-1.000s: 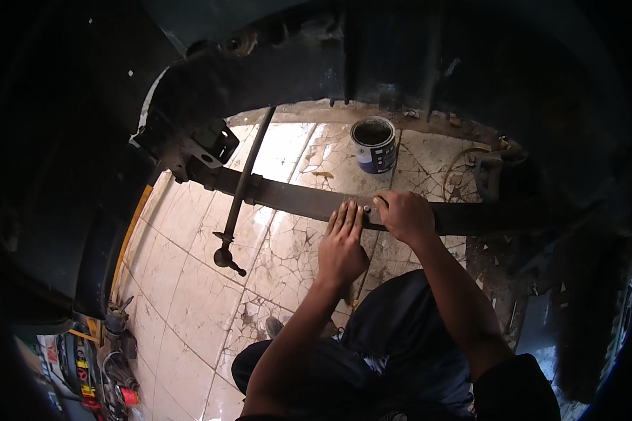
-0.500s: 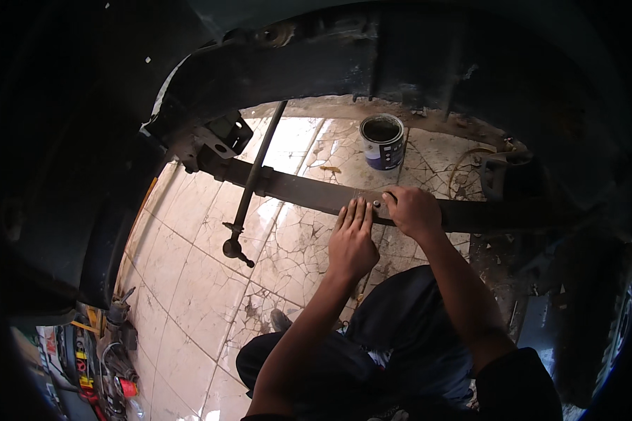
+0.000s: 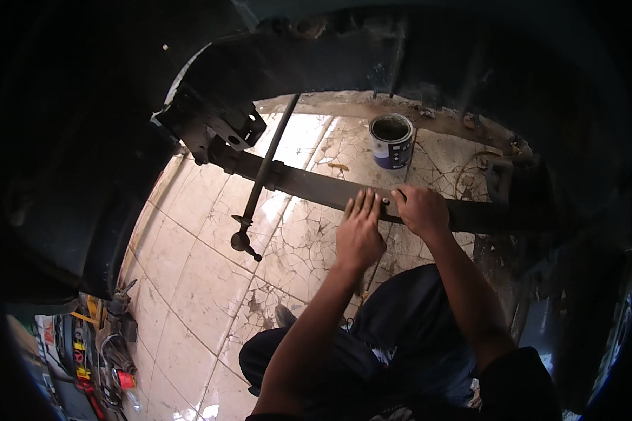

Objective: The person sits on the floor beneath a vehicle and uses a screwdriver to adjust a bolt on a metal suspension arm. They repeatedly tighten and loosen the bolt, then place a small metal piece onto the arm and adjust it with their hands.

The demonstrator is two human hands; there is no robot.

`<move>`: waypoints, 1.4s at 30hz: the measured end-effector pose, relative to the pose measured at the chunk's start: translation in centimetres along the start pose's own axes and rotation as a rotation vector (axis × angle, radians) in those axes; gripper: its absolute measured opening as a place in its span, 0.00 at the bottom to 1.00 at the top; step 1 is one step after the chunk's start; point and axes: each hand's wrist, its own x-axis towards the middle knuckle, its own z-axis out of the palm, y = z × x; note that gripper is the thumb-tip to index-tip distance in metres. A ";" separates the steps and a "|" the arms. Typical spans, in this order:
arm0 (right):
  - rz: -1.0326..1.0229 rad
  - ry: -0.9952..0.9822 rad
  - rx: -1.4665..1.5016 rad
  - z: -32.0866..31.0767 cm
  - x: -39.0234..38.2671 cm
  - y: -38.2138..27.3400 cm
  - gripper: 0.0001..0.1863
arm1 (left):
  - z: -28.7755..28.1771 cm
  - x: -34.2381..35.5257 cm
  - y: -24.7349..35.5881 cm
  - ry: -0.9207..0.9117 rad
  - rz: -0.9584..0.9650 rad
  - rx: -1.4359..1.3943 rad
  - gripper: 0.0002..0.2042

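Note:
A dark leaf spring [image 3: 316, 188] runs across the middle under a vehicle frame. My left hand [image 3: 361, 238] lies on it with the fingers stretched out flat, tips over its top face. Just to the right, my right hand [image 3: 426, 212] is closed around the spring, knuckles up and thumb toward the left; its fingertips are hidden. Between the two hands a small round bolt head [image 3: 386, 201] sticks up from the spring. A dark rod [image 3: 270, 163] with a ball joint [image 3: 240, 241] at its near end crosses over the spring on the left.
An open paint can [image 3: 391, 144] with a dark inside stands on the cracked tile floor [image 3: 182, 263] beyond the spring. The dark vehicle frame [image 3: 316, 70] arches across the far side. A bracket [image 3: 240, 133] juts out at left. Assorted tools [image 3: 109, 344] lie at lower left.
The whole view has shifted slightly, so most things sit a little further right. Both hands stay at about the same place on the leaf spring.

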 end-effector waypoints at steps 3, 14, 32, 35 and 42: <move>-0.010 -0.027 0.013 0.1 0.1 -0.4 0.18 | 0.0 1.7 -0.4 0.043 -0.035 -0.019 0.39; 0.019 -0.015 0.018 0.0 0.3 0.2 0.17 | 0.4 1.0 0.4 0.019 -0.037 -0.046 0.38; 0.007 -0.005 0.003 0.5 0.5 0.0 0.17 | 1.1 3.5 0.5 0.015 -0.079 0.044 0.36; 0.011 0.005 0.023 0.5 0.5 0.4 0.17 | 0.7 1.9 1.7 -0.025 -0.072 0.040 0.36; 0.028 0.004 0.003 0.0 0.3 0.2 0.18 | 0.5 1.7 0.7 0.022 -0.047 -0.051 0.37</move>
